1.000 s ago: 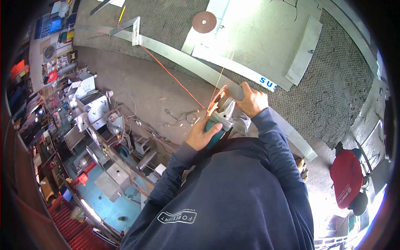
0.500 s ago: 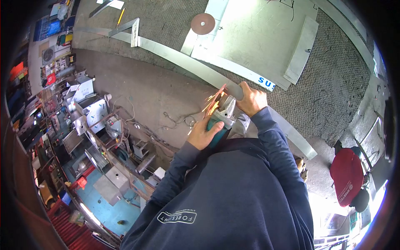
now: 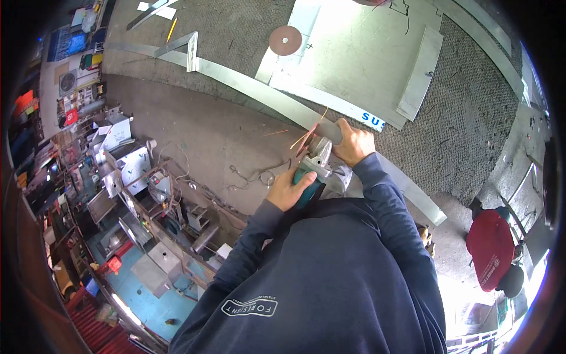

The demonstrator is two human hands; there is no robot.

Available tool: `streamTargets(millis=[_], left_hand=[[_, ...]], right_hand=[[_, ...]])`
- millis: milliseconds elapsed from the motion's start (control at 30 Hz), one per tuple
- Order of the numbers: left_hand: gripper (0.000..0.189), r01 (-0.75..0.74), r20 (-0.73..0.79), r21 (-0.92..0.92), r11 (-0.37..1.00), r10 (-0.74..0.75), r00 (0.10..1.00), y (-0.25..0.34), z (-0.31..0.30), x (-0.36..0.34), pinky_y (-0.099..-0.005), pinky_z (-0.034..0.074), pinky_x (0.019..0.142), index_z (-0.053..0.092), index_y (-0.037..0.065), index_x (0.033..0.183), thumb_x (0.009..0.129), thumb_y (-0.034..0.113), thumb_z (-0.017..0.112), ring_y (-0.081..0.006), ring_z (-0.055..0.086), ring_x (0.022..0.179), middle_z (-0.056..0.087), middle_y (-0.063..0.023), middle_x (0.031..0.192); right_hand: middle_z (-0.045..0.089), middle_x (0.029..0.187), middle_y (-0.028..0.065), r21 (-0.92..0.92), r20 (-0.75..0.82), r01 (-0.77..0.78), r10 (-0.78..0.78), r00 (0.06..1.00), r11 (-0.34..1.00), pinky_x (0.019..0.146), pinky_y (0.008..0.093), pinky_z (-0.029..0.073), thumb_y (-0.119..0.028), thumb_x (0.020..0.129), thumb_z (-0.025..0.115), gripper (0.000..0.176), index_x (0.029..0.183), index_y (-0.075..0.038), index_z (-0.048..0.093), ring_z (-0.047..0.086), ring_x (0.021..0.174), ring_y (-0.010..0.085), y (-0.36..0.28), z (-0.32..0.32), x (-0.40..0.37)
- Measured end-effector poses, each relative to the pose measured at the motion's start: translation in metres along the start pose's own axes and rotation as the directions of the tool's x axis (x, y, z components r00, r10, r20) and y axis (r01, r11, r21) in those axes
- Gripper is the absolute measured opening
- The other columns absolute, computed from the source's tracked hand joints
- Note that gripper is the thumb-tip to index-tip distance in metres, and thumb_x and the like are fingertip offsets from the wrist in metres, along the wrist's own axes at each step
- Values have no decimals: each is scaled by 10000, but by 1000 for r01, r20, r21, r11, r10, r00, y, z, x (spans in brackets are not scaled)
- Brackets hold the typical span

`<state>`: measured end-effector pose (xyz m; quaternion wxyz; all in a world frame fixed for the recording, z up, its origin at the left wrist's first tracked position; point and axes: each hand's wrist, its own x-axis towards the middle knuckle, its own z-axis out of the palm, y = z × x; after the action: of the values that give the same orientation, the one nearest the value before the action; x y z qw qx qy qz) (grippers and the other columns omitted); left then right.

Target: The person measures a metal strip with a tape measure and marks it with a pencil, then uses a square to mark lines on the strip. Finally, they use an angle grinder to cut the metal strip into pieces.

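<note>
Head view: the left hand is closed around the teal body of an angle grinder, thumb lying over the near side of the grip. The grinder is just in front of the person's dark top, its disc tilted up and away from the left hand. The right hand, beside and slightly beyond the left, pinches a grey metal piece with a rounded end, its fingers nearly shut. That piece sits up against the disc, where orange sparks fly; whether the two touch exactly is hard to tell.

A long metal strip runs along the edge of the carpet-covered table, passing beneath the right hand and on toward the near right. Beyond the right hand, a large metal sheet lies on the table, with blue lettering at its near edge and a brown round disc at its left side. Far to the left of the hands are a metal square and a yellow pencil. Well off to the right is another person in red.
</note>
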<state>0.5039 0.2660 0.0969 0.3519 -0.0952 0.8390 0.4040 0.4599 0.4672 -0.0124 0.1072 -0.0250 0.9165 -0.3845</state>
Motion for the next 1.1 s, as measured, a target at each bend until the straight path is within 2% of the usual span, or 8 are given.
streamTargets(millis=[233,333,400,433,633,733,800,1100], left_hand=[[589,-55,-54,-9,998,55,997,2,3,2,-363,491,752,617,-57,1079,917,508,577,-210,649,836,685,-186,877],[583,-24,12,-5,1000,24,1000,3,1,6,-357,491,798,603,-52,1145,927,488,575,-217,651,888,687,-184,918],[545,-79,-58,-40,996,77,995,-2,8,9,-417,493,804,618,-12,1107,898,491,610,-384,666,924,681,-248,944],[545,-80,-59,-39,996,78,995,-2,10,10,-417,493,804,618,-12,1107,898,491,610,-384,666,924,681,-248,944],[515,-190,-102,-57,980,183,978,-4,12,13,-410,496,798,619,-9,1108,908,466,609,-379,669,926,683,-242,947],[527,-61,-46,-35,998,59,997,1,8,12,-416,499,797,621,0,1120,904,480,607,-377,673,929,686,-235,959],[616,1,8,10,1000,-1,1000,-2,7,12,-376,489,841,625,-37,1145,915,531,563,-274,668,938,688,-221,979],[574,-37,0,-76,996,37,999,10,8,13,-362,484,818,625,-21,1124,923,514,569,-216,642,907,688,-175,953]], right_hand=[[661,657,185,19,15,26,-26,1000,999,608,462,545,-282,730,721,453,1105,-95,547,682,648,375,2,-2,1],[661,658,185,15,3,44,-44,999,999,599,462,544,-276,727,722,452,1101,-95,542,680,640,375,3,0,0],[661,660,185,13,-9,44,-44,999,999,596,461,544,-272,726,723,449,1096,-95,541,679,638,374,3,0,0],[663,669,184,17,-3,34,-34,999,999,594,456,540,-276,734,721,418,1077,-99,560,679,636,368,2,-1,1],[661,664,180,19,3,29,-29,1000,999,599,459,542,-252,735,711,384,1062,-110,569,679,636,366,2,-3,1],[664,672,177,21,-1,38,-38,999,999,601,465,547,-225,717,709,404,1075,-112,558,679,641,370,1,-4,1],[669,690,175,21,2,37,-38,999,999,602,465,546,-216,713,708,405,1075,-113,558,679,649,370,0,-4,-1],[678,735,167,28,-67,114,-112,992,993,601,486,541,-136,691,665,416,1086,-98,538,680,668,368,8,3,0]])
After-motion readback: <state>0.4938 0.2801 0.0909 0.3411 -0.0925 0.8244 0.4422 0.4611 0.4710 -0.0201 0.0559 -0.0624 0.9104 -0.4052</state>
